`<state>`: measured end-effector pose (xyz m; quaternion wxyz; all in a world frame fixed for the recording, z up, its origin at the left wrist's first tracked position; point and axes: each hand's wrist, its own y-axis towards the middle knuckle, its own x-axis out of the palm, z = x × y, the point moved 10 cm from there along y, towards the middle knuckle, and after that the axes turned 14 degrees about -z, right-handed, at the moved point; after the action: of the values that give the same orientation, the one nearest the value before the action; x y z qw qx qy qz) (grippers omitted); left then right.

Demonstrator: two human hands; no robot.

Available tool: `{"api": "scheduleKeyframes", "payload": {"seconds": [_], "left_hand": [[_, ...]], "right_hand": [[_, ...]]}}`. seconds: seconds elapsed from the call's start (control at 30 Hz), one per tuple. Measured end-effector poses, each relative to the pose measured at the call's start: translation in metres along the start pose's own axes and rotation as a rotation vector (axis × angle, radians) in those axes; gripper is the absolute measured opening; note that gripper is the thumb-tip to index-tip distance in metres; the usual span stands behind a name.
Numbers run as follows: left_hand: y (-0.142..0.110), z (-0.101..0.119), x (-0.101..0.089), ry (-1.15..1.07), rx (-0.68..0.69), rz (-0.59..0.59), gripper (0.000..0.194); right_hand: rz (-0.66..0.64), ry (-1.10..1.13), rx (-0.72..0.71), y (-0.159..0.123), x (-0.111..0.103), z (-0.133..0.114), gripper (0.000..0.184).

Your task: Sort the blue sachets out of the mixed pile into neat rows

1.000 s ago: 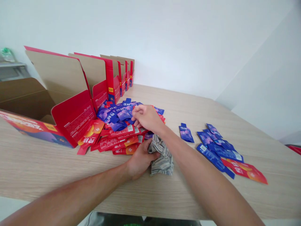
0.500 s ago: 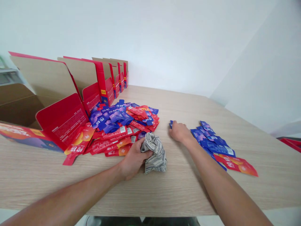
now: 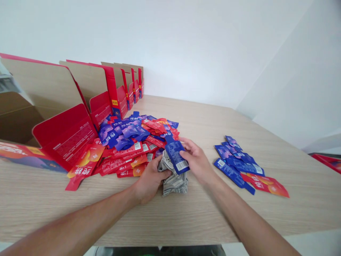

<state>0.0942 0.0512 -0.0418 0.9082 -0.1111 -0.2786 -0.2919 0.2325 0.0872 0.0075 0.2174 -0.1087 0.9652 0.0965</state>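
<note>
My left hand (image 3: 149, 180) is closed on a crumpled grey-striped cloth (image 3: 174, 185) at the table's near middle. Between the thumb and fingers of my right hand (image 3: 198, 161) is a blue sachet (image 3: 177, 156) with a white barcode label. That sachet is held over the top of the cloth and partly covers it. Just beyond both hands, a heap of red sachets (image 3: 117, 165) and blue sachets (image 3: 125, 129) spreads over the tabletop. Right of my right forearm lies a smaller group of blue sachets (image 3: 231, 174), with a red sachet (image 3: 266, 185) at its near end.
Along the left stands a row of open red cardboard boxes (image 3: 64, 140), their flaps up, running back to the white wall (image 3: 191, 53). The wooden table (image 3: 205, 220) ends close to me. A red-edged object (image 3: 326, 161) shows at the far right.
My right hand has lifted the blue sachet from the table and carried it left and nearer, over the cloth. My left hand still grips the cloth. The view has shifted slightly.
</note>
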Motion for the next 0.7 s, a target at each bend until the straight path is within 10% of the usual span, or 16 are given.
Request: {"api": "scheduleKeyframes", "payload": {"seconds": [0.3,0.7], "left_hand": [[-0.001,0.001,0.0,0.034,0.026,-0.014,0.062],[-0.002,0.003,0.0,0.09,0.032,0.003,0.045]], "right_hand": [[-0.149,-0.394,-0.024,-0.017,0.045,-0.001,0.078],[-0.204,-0.649,-0.119,-0.054,0.067,-0.029,0.06]]}}
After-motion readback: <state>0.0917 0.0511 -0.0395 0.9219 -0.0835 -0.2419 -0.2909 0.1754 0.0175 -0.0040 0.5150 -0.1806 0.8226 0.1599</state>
